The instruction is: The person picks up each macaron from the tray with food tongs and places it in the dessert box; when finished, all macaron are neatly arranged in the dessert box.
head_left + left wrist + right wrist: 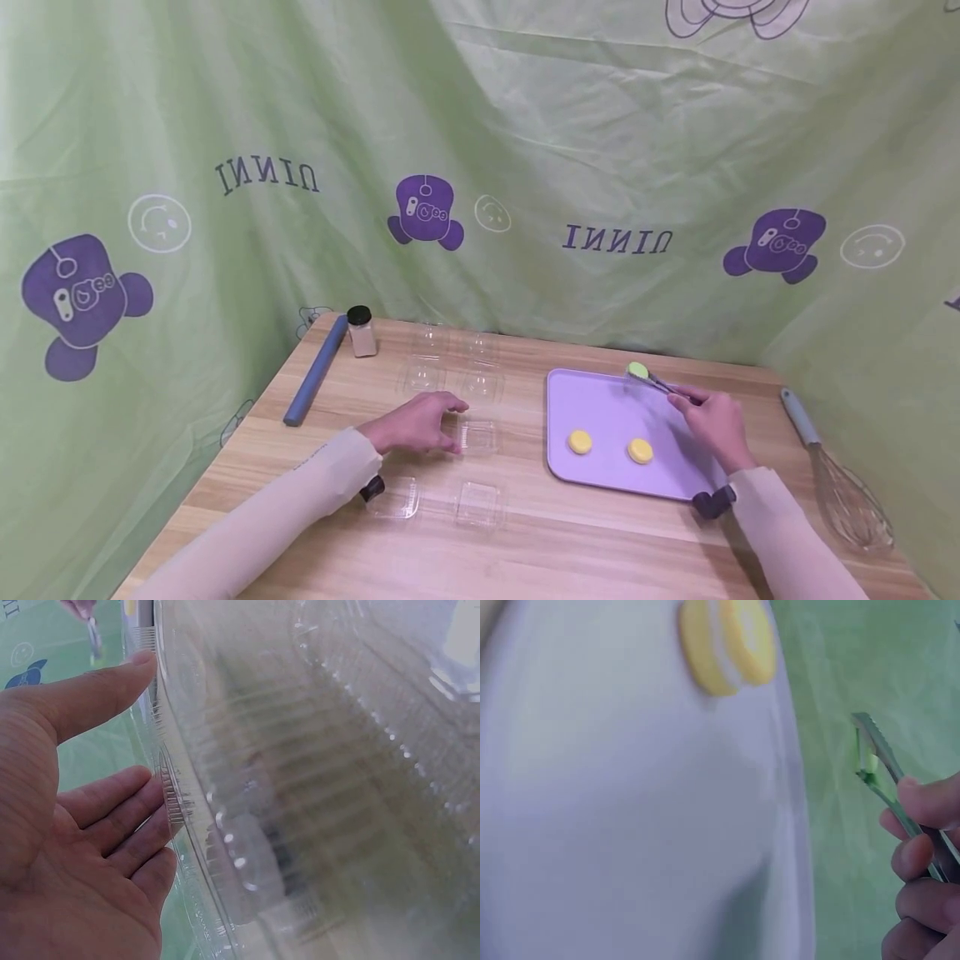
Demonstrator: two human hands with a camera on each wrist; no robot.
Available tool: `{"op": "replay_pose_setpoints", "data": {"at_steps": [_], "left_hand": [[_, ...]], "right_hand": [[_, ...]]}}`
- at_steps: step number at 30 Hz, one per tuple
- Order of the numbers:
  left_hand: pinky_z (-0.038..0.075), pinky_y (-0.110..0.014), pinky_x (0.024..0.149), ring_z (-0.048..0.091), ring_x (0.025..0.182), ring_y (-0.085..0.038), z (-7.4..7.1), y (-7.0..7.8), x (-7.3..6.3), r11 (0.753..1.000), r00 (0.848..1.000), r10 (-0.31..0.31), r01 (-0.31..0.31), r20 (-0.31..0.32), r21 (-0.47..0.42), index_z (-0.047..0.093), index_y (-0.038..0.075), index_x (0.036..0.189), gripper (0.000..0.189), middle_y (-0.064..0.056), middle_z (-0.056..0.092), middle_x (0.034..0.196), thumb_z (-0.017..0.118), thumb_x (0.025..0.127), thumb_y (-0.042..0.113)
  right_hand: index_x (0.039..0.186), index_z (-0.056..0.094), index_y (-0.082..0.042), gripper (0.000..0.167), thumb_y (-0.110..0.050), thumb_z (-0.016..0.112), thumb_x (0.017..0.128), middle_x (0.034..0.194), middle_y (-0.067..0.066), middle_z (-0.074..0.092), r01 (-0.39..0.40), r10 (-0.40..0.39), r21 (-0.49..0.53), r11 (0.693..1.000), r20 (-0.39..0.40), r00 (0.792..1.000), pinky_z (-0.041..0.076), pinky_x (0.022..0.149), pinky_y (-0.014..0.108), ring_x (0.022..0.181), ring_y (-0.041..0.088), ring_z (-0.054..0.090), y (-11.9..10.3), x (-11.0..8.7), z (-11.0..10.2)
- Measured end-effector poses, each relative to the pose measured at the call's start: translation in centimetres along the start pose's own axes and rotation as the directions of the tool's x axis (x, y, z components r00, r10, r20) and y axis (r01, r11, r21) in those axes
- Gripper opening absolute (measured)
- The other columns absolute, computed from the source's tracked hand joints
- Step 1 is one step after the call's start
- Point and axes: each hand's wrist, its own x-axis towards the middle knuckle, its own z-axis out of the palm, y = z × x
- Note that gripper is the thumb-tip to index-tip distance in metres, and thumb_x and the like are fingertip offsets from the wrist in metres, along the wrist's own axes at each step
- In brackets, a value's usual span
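Right hand: fingers and thumb clamped on a pair of tongs. Their tips hold a green cookie at the upper edge of the tray, right of centre in the head view. The tongs probably serve to spare the cookie direct finger contact.

Left hand: thumb and fingers apart, not wrapped round anything, set about the near-left edge of a clear plastic box at the frame's centre. Spread this way, it likely steadies a light box that would slide easily.

Around them: purple tray right of centre, two yellow cookies on its lower half; its low rim presumably stops them rolling off. More clear boxes stand left of it, in rough rows; transparency makes the count uncertain. Blue rod and black-lidded jar at left, whisk at far right, apparently set aside.

Views compared: left wrist shows the box's ridged edge beside the thumb tip, too small to read in the head view. Right wrist shows one yellow cookie side-on, with a pale filling; there the green cookie is barely visible. Only the head view gives the whole layout.
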Motion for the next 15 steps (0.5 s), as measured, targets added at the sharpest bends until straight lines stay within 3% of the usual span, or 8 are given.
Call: {"op": "replay_pose_setpoints", "data": {"at_steps": [6, 10, 15], "left_hand": [[0.044, -0.048, 0.119, 0.057, 0.134, -0.031, 0.0, 0.1, 0.0, 1.0, 1.0, 0.01, -0.01, -0.004, 0.0, 0.059, 0.006, 0.139, 0.075, -0.01, 0.063, 0.14, 0.09, 0.073, 0.027], [0.044, -0.048, 0.118, 0.057, 0.133, -0.032, 0.0, 0.2, 0.1, 1.0, 1.0, 0.018, -0.018, -0.006, 0.001, 0.06, 0.005, 0.138, 0.075, -0.011, 0.064, 0.14, 0.09, 0.073, 0.026], [0.044, -0.048, 0.118, 0.057, 0.133, -0.032, 0.0, 0.1, 0.1, 1.0, 1.0, 0.021, -0.021, -0.007, 0.0, 0.06, 0.004, 0.137, 0.075, -0.011, 0.064, 0.139, 0.09, 0.072, 0.026]], "right_hand": [[0.12, 0.074, -0.008, 0.04, -0.039, 0.067, 0.096, 0.089, 0.017, 0.078, 0.033, -0.029, 0.027, 0.999, -0.131, 0.991, 0.038, 0.059, 0.027, 0.065, 0.017, 0.054, -1.6, 0.2, -0.5], [0.12, 0.075, -0.011, 0.04, -0.041, 0.067, 0.096, 0.093, 0.018, 0.079, 0.038, -0.026, 0.061, 0.997, -0.173, 0.985, 0.037, 0.063, 0.028, 0.069, 0.019, 0.055, -3.2, 0.3, -0.8], [0.115, 0.078, -0.013, 0.033, -0.037, 0.072, 0.093, 0.091, 0.016, 0.079, 0.115, -0.082, 0.119, 0.986, -0.252, 0.964, 0.039, 0.06, 0.022, 0.065, 0.007, 0.054, -5.4, 0.2, -0.9]]}}
